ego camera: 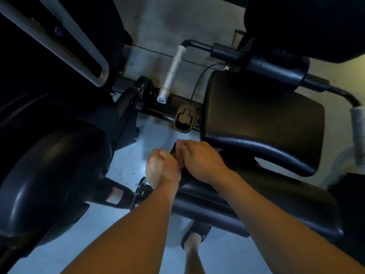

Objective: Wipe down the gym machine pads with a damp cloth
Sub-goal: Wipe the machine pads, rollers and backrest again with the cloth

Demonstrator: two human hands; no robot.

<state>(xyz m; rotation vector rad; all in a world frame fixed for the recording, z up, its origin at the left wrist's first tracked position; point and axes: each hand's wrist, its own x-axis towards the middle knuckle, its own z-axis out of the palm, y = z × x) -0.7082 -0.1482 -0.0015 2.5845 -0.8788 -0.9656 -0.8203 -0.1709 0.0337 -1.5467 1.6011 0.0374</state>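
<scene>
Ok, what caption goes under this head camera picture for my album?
Left hand and right hand hold a dark cloth together beside the gym machine's black seat pad.

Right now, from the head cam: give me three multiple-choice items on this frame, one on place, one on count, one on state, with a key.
1. Where are the hands?
A on the floor
B close together by the seat pad's near corner
C up on the weight stack

2. How many pale grips show?
A one
B two
C four

3. What are the hands doing?
A both lie flat on the pad
B one hangs idle
C both curl round a dark cloth

Key:
1 B: the left hand and right hand meet just off the pad's front edge.
2 B: the centre grip and the right-edge grip are the only two.
3 C: the cloth shows between the curled fingers.
</scene>
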